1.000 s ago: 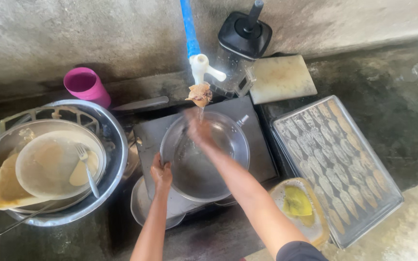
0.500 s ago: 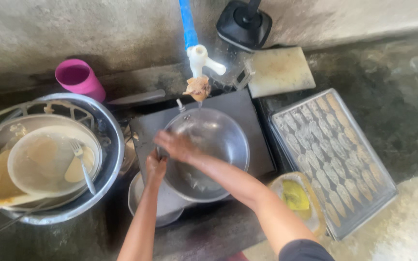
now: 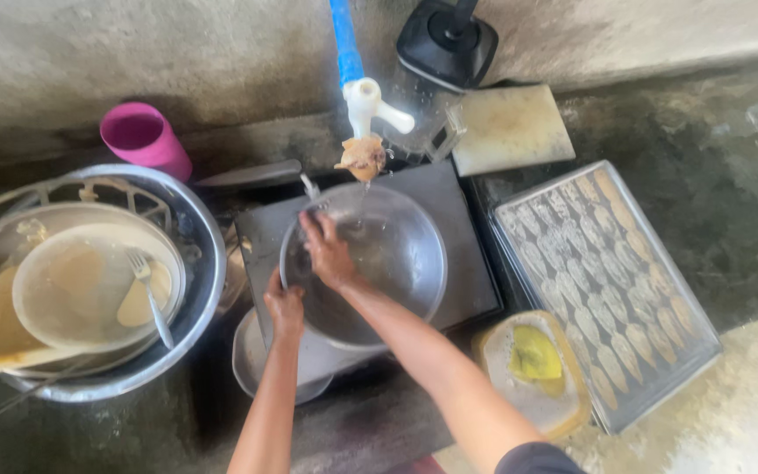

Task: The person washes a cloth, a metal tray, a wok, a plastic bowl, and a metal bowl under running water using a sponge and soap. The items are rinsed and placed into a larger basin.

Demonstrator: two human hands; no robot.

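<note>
A round steel bowl (image 3: 396, 254) sits tilted on a dark flat tray (image 3: 458, 219) under a white tap (image 3: 370, 101) with a blue pipe; a thin stream of water runs into it. My left hand (image 3: 284, 307) grips the bowl's near-left rim. My right hand (image 3: 326, 250) lies flat inside the bowl against its left wall, fingers together, rubbing the metal. A cloth wad (image 3: 361, 158) hangs from the tap's spout.
A large steel basin (image 3: 199, 263) at left holds plates and a fork (image 3: 149, 290). Behind it stands a pink cup (image 3: 144, 136). A patterned baking tray (image 3: 607, 281) lies at right, with a tub holding a yellow sponge (image 3: 532, 355), a cutting board (image 3: 511, 127) and a black lid (image 3: 447, 39).
My right hand has slid from the bowl's far rim across to its left inner wall. My left hand keeps its hold on the rim.
</note>
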